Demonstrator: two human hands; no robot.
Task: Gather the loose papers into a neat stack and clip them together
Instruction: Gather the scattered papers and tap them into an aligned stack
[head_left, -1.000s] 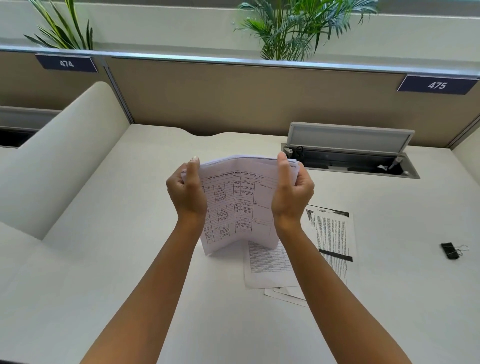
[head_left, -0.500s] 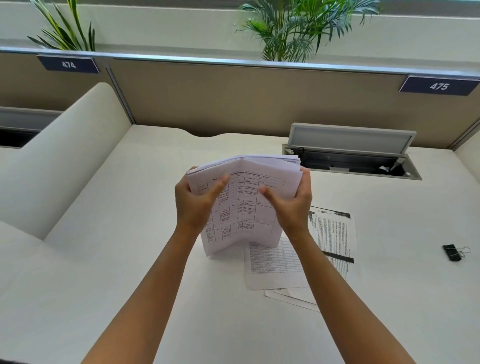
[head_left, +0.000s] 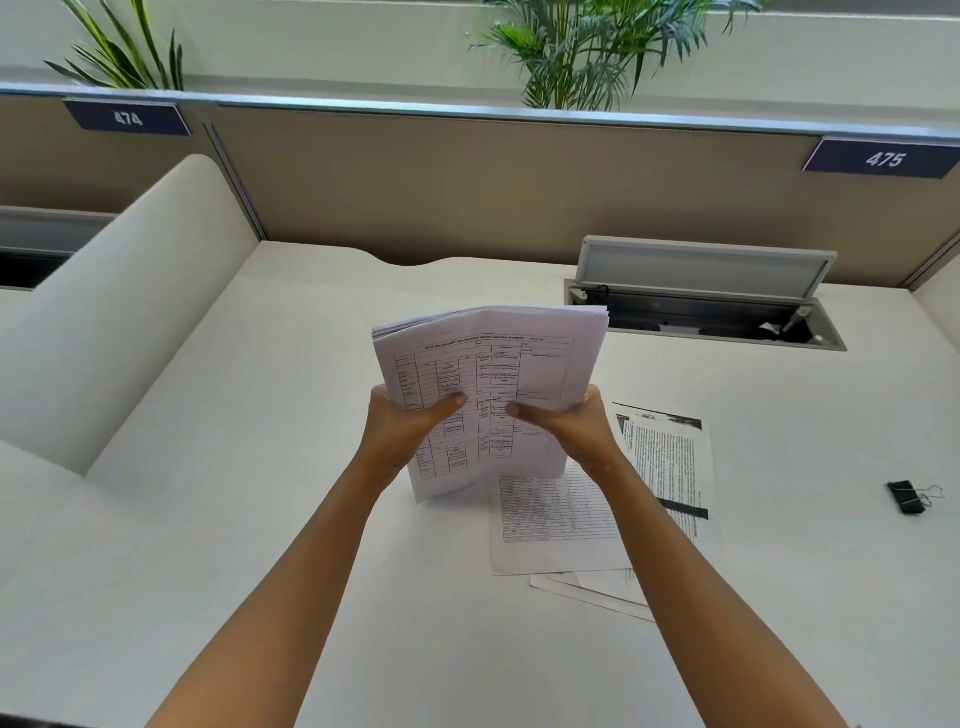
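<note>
A stack of printed papers (head_left: 498, 364) stands upright on its lower edge on the white desk, bowed along its middle, with a table printed on the front sheet. My left hand (head_left: 402, 431) grips its left side and my right hand (head_left: 571, 431) grips its right side, thumbs on the front. Several loose sheets (head_left: 561, 525) lie flat on the desk just right of and behind the stack, one with dense text and black bars (head_left: 670, 457). A black binder clip (head_left: 906, 497) lies at the far right of the desk.
An open cable hatch (head_left: 701, 317) with a raised lid is sunk into the desk at the back right. Beige partitions (head_left: 467, 192) with number signs close the back, a curved white divider (head_left: 119, 306) the left. Plants stand behind the partition.
Both hands slid down from the top corners of the stack to its middle, thumbs now across the front sheet. The stack stays upright on the desk.
</note>
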